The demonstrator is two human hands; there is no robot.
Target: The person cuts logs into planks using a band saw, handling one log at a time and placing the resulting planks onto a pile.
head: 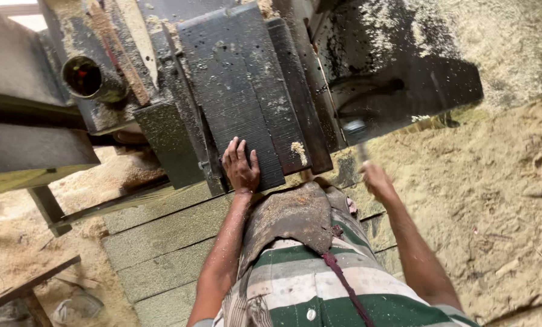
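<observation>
Left hand (241, 168) flat, fingers spread, pressing the dark board (237, 91) on the worktop (168, 233). Right hand (377, 180) closed around a blurred hammer (357, 132). Best keep the board pinned, fingers away from the hammer.

Daylight is falling softly across the scene, brightest on the sawdust floor (495, 175) at the right and washing out to white at the far left corner. The dark machine table (240, 91) is soaking up light, with a deep shadow lying at the far right. The right hand (377, 178) and its hammer (355, 130) are smearing with motion blur (the head barely readable), while the left hand (240, 166) is staying sharp. Edges are bowing slightly.
</observation>
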